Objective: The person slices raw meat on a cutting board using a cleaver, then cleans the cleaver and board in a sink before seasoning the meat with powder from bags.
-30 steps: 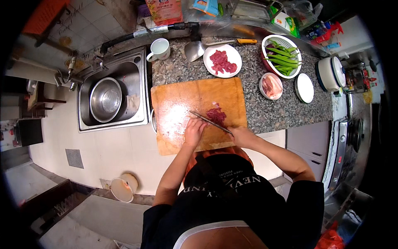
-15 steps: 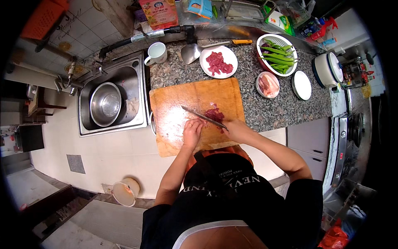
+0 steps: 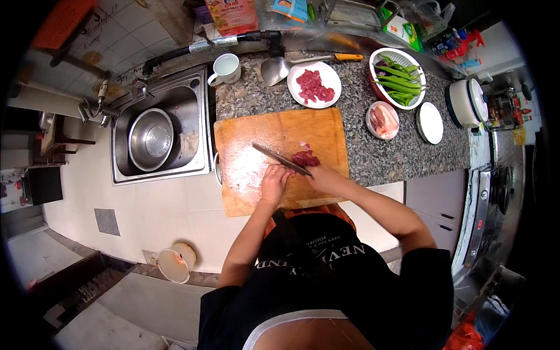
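My right hand [image 3: 324, 179] is wrapped round the handle of a kitchen knife [image 3: 282, 158], whose blade slants to the far left over a wooden cutting board [image 3: 251, 131]. Close on the near side of the blade, my left hand [image 3: 274, 183] has its fingers curled and pressed together at the board. A bit of reddish meat shows at those fingertips, mostly hidden by them. Beyond the knife, beside the right hand, lies a small heap of dark red cut meat [image 3: 306, 156]. More cut meat [image 3: 315, 86] rests on a white plate [image 3: 296, 99] behind the board.
Left of the board, a sink [image 3: 192, 96] holds a metal bowl [image 3: 140, 157]. Along the back stand a mug [image 3: 226, 69] and a spatula [image 3: 274, 71]. To the right are a basket of green peppers [image 3: 399, 81], a bowl of pale meat [image 3: 382, 121], a white dish [image 3: 430, 123] and a cooker [image 3: 464, 104].
The knife and both hands have shifted slightly on the board, the blade staying close to the left fingertips. The whole view has moved a little.
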Action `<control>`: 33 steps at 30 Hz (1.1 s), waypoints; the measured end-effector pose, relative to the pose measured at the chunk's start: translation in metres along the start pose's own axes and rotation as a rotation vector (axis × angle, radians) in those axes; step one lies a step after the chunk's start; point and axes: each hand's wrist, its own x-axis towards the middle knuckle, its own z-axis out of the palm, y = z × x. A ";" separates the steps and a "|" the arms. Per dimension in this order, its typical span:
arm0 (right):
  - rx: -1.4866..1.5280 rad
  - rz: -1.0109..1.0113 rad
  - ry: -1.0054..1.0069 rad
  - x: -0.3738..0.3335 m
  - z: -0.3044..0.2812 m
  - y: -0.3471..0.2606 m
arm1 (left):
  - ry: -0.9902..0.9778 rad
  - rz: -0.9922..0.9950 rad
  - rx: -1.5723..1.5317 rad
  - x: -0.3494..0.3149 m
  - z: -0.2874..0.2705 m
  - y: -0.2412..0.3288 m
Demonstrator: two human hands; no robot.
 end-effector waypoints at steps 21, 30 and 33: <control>0.047 0.039 -0.086 -0.019 -0.025 -0.010 | -0.039 -0.025 0.026 -0.007 -0.002 -0.003; -0.024 -0.112 0.207 0.014 -0.026 -0.027 | -0.017 -0.021 -0.012 -0.003 -0.010 0.011; 0.059 -0.160 0.335 -0.007 -0.022 -0.001 | -0.015 -0.055 -0.026 -0.009 -0.013 0.018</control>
